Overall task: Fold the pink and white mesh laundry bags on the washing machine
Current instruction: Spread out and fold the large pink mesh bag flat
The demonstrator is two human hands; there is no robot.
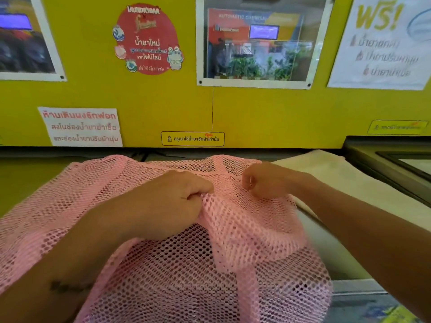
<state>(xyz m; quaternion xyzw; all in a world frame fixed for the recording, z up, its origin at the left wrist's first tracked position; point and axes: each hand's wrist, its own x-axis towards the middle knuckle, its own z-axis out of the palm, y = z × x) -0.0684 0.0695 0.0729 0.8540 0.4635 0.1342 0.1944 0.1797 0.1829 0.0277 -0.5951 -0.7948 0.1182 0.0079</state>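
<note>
Pink mesh bag (233, 252) looks light, floppy; left hand (168, 203) and right hand (263, 180) each pinch bunched netting mid-bag; edges likely give cleaner folds.

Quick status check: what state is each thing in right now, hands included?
Pink bag: spread out, bunched at the middle, not yet folded.
White bag: lying flat behind the right arm, untouched.
Left hand: gripping pink mesh.
Right hand: pinching pink mesh.
</note>
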